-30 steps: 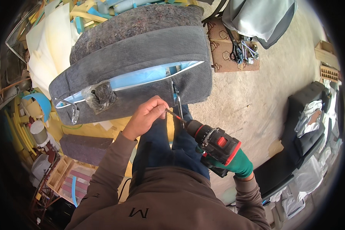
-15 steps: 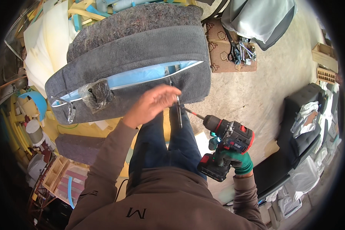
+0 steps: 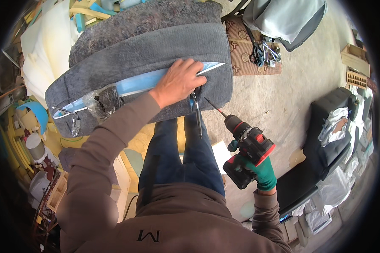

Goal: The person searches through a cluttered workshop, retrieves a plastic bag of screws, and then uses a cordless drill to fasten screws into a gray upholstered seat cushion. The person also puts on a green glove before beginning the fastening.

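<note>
A grey upholstered cushion piece (image 3: 156, 48) lies before me, with a long slit showing a blue lining (image 3: 137, 83). My bare left hand (image 3: 179, 82) is at the slit's right part, its fingers curled in; what they grip is hidden. Just below it a metal hinge bracket (image 3: 199, 118) juts out toward my legs. My right hand (image 3: 261, 172), in a green and black glove, grips a black-and-red cordless drill (image 3: 250, 141). The drill's long bit points up-left, its tip near that bracket. At the slit's left end another metal bracket (image 3: 75, 124) sticks out.
A clear plastic bag (image 3: 103, 103) with something dark inside lies on the cushion. Scissors (image 3: 255, 55) and metal fittings (image 3: 272, 55) rest on a patterned brown cushion (image 3: 240, 46) at the far right. A black upholstered seat (image 3: 302, 181) stands right; foam scraps (image 3: 19, 143) lie left.
My left hand has moved up and slightly right onto the slit, and its fingers have curled in. The drill has shifted a little, its bit now tilted more upward.
</note>
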`<action>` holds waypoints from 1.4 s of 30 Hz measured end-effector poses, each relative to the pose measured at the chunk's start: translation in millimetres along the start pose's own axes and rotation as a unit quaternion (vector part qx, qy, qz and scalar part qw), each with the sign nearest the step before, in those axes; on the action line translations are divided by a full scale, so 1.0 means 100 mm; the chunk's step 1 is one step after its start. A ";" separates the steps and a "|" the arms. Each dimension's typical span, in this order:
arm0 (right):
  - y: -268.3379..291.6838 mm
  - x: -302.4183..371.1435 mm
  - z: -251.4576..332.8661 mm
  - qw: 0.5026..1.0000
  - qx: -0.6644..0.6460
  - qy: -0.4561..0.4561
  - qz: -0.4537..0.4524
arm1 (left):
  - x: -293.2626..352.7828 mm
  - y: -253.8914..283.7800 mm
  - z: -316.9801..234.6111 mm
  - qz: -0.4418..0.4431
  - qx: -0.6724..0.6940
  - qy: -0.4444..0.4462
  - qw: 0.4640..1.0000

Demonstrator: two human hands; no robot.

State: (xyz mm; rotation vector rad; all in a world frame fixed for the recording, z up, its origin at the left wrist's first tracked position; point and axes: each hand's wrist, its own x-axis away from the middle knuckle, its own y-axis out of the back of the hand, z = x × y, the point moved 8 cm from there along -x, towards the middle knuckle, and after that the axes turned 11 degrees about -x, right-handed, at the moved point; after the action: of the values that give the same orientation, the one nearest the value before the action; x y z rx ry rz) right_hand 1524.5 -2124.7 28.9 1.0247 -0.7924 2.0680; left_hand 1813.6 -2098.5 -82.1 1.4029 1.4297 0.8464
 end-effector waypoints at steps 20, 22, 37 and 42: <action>-0.62 -0.22 0.21 0.972 0.209 0.111 -0.004 | -0.38 -0.12 0.18 0.070 0.133 -0.089 0.985; -0.60 -0.17 0.20 0.977 0.195 0.079 -0.019 | -0.28 -0.01 0.23 0.008 0.161 -0.056 0.985; -0.63 -0.42 0.14 0.969 0.231 0.093 -0.001 | -0.31 -0.17 0.42 0.061 0.221 0.096 0.969; -0.78 -0.46 0.24 0.950 0.276 0.145 -0.010 | -0.28 -0.23 0.42 0.082 0.223 0.137 0.962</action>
State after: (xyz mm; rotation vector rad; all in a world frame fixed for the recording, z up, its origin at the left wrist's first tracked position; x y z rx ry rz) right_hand 1616.7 -2112.2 18.7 0.9638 -0.0444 2.4096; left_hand 1842.2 -2134.0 -113.7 1.8156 1.8157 0.8837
